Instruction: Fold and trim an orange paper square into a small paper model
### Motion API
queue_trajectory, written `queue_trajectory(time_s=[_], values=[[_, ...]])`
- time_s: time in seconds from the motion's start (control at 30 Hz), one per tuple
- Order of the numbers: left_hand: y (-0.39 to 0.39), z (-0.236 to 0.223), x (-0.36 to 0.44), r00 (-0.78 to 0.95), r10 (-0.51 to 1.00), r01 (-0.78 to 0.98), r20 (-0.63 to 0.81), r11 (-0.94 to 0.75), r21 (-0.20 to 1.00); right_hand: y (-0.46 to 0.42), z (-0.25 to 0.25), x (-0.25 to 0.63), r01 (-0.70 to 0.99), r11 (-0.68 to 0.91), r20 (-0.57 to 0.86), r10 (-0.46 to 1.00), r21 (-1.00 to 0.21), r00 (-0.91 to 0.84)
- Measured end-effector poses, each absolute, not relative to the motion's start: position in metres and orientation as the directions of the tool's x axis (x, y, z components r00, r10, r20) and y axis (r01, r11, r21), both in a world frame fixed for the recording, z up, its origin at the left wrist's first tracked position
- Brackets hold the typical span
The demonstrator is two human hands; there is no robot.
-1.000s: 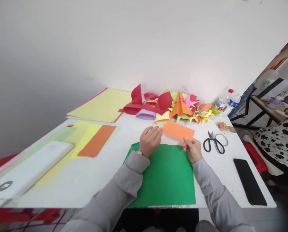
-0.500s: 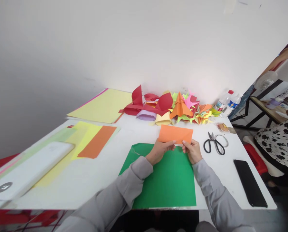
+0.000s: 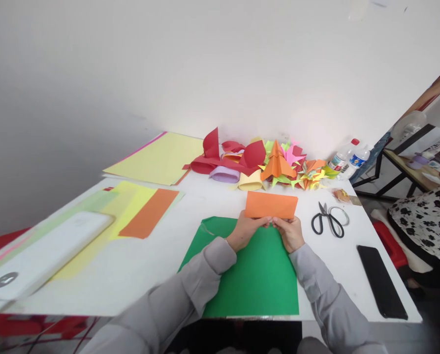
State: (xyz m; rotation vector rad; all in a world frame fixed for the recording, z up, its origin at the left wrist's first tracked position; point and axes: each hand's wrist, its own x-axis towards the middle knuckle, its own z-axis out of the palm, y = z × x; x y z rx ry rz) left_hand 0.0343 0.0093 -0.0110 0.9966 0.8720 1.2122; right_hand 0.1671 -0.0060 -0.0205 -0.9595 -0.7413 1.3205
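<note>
A folded orange paper rectangle (image 3: 270, 205) is held up just above the table. My left hand (image 3: 247, 229) pinches its lower edge near the middle. My right hand (image 3: 290, 232) pinches the same edge a little to the right, the two hands almost touching. Under both hands lies a large green sheet (image 3: 249, 280) flat on the white table (image 3: 161, 255).
A heap of folded paper shapes (image 3: 264, 164) lies along the wall. Scissors (image 3: 329, 220) and a black phone (image 3: 381, 287) lie to the right, two bottles (image 3: 347, 158) at the back right. Yellow and orange sheets (image 3: 146, 209) and a white device (image 3: 43, 255) are at the left.
My left hand went from the paper's left end to its lower edge. My right hand slid along that edge towards the left one. The paper turned level.
</note>
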Motion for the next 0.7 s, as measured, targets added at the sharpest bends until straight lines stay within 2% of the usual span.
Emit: queue_trajectory(time_s=[0.37, 0.7], values=[[0.0063, -0.0024, 0.0353, 0.102, 0.994, -0.305, -0.04, 0.069, 0.95, -0.006, -0.0186, 0.1642, -0.506, -0.011, -0.111, 0.979, -0.863, 0.168], [0.0081, -0.0094, 0.0354, 0.156, 0.988, -0.362, -0.009, 0.066, 0.93, -0.0053, -0.0157, 0.1655, -0.454, 0.055, -0.008, 0.991, -0.89, 0.135]])
